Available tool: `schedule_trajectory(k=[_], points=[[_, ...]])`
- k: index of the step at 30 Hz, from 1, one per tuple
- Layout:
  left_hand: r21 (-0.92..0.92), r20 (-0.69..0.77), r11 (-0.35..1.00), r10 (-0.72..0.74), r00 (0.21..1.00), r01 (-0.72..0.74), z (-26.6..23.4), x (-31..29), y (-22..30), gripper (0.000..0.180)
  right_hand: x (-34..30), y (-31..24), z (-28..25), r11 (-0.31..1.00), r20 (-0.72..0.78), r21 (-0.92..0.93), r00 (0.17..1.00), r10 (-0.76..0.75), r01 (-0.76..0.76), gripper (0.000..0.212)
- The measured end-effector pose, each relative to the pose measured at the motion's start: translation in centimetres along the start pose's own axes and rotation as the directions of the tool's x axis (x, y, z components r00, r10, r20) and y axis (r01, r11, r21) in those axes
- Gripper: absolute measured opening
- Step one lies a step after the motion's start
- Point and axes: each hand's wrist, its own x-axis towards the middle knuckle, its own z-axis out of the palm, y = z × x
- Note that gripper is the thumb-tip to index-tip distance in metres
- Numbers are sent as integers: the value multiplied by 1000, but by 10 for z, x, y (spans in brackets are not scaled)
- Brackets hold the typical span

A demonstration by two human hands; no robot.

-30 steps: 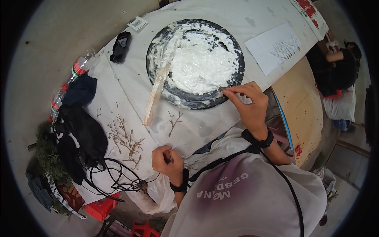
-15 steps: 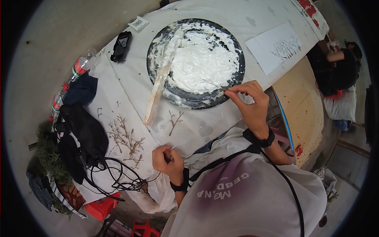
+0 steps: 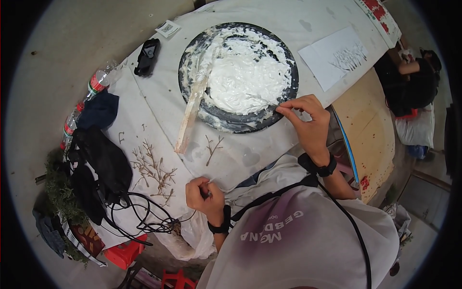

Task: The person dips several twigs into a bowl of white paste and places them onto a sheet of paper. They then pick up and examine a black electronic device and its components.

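A round black tray [image 3: 293, 86] holds a thick layer of white paste [image 3: 250, 79]. Over its near right rim, my right hand [image 3: 312, 125] pinches a thin twig [image 3: 267, 102] between thumb and fingertips, its far end at the paste. A flat wooden stick [image 3: 189, 120], smeared with paste, leans across the tray's left rim onto the cloth. My left hand [image 3: 206, 197] rests near the table's front edge, fingers curled closed; whatever it may hold is hidden. Between hand and tray lies a single forked twig [image 3: 211, 148]. Left of it is a pile of brown twigs [image 3: 153, 166].
White paper [image 3: 317, 60] at the right carries several whitish twigs [image 3: 350, 57]. Along the left are a black device [image 3: 147, 58], plastic bottles [image 3: 97, 81], a black bag [image 3: 103, 161] and tangled cables [image 3: 144, 216]. Another person [image 3: 416, 79] sits at the far right.
My right hand has shifted slightly right, with the twig still pinched in it. The left hand and the things on the table look the same.
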Motion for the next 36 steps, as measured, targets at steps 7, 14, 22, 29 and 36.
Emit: schedule_trajectory(k=[7,14,22,29,36], points=[[22,5,1000,22,1000,-22,0,1,1,11,6,1,-6,954,46,-146,965,-257,261,20],[2,-3,1000,8,1000,-8,4,1,1,11,10,-1,-10,929,56,-168,944,-326,331,23],[3,-10,1000,-1,1000,1,0,0,-1,10,10,-8,-17,965,15,223,990,141,-141,15],[7,-13,1000,4,1000,-4,0,-1,2,10,13,-4,-17,779,183,480,915,360,-403,13],[9,-7,1000,-8,1000,8,1,-1,2,9,11,4,-13,942,51,251,975,217,-223,11]])
